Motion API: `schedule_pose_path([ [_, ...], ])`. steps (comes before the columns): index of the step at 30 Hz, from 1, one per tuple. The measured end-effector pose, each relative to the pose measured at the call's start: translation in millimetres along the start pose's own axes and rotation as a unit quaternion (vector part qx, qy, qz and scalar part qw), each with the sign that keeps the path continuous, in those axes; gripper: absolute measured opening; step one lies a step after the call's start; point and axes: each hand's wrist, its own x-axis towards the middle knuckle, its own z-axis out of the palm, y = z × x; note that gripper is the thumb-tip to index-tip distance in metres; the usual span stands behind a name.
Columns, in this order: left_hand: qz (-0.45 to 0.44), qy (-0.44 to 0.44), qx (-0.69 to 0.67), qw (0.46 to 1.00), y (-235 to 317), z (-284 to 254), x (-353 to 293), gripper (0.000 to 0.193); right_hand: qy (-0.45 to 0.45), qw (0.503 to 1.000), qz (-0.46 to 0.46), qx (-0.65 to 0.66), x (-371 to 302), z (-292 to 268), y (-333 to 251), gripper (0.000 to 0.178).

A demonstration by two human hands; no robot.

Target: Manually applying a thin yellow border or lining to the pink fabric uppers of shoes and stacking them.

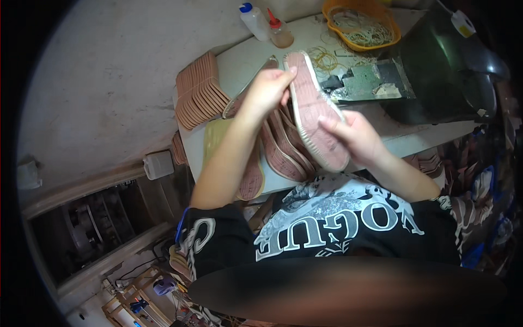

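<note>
A pink shoe insole (316,111) with a white gathered edge is held up over the table, tilted. My left hand (269,91) is closed on its narrower far part, thumb on the pink face. My right hand (357,137) grips the wider near part from the right side, its thumb also on the face and the other fingers hidden behind. Below the hands lie several similar pink insoles with pale rims (282,152), overlapping one another. Another insole (251,184) lies at the table's near edge, partly hidden by my left forearm.
A stack of pink insoles (201,92) stands at the table's left. At the back are a white bottle with a blue cap (255,22), a red-tipped squeeze bottle (280,34) and a yellow basket of elastic bands (362,27). A green board (370,82) and a dark curved sheet (447,65) lie right.
</note>
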Motion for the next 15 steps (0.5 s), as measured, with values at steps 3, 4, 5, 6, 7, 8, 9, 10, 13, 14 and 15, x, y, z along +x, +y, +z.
schedule_pose_path([
  [3, 0.1, 0.052, -0.174, 0.978, -28.8, 17.6, -23.3, 0.028, -0.074, 0.98, -0.03, -0.183, -12.7, 19.0, 7.8, 0.027],
  [4, 0.095, 0.044, -0.267, 0.958, -23.2, 23.5, -40.7, 0.025, -0.091, 0.973, -0.057, -0.203, -13.7, 23.7, 16.2, 0.026],
  [5, 0.104, 0.017, -0.338, 0.935, -26.3, 25.4, -53.5, 0.025, -0.112, 0.958, -0.072, -0.255, -15.1, 28.9, 10.7, 0.028],
  [6, 0.113, -0.01, -0.406, 0.907, -29.5, 26.5, -63.8, 0.025, -0.116, 0.957, -0.071, -0.257, -16.3, 30.6, 12.4, 0.028],
  [7, 0.115, -0.006, -0.407, 0.906, -32.6, 28.7, -72.9, 0.025, -0.13, 0.945, -0.062, -0.292, -17.8, 31.3, 14.7, 0.029],
  [8, 0.132, -0.008, -0.429, 0.894, -35.0, 30.8, -81.7, 0.026, -0.149, 0.931, -0.054, -0.328, -18.2, 33.0, 16.4, 0.029],
  [9, 0.149, -0.011, -0.449, 0.881, -36.6, 32.5, -89.5, 0.027, -0.17, 0.93, -0.046, -0.321, -20.4, 36.0, 18.9, 0.031],
  [10, 0.153, -0.003, -0.449, 0.881, -35.5, 34.1, -97.2, 0.027, -0.179, 0.928, -0.046, -0.323, -21.0, 39.2, 20.1, 0.031],
  [13, 0.169, 0.125, -0.297, 0.932, -56.7, 25.9, -100.1, 0.037, -0.16, 0.886, -0.162, -0.405, -13.1, 36.6, 30.3, 0.047],
  [14, 0.17, 0.122, -0.297, 0.932, -70.6, 21.8, -97.5, 0.037, -0.158, 0.886, -0.163, -0.405, -5.6, 27.1, 41.3, 0.047],
  [15, 0.143, 0.283, -0.029, 0.948, -78.4, 16.8, -102.4, 0.043, -0.107, 0.84, -0.173, -0.503, 0.3, 22.5, 52.0, 0.056],
])
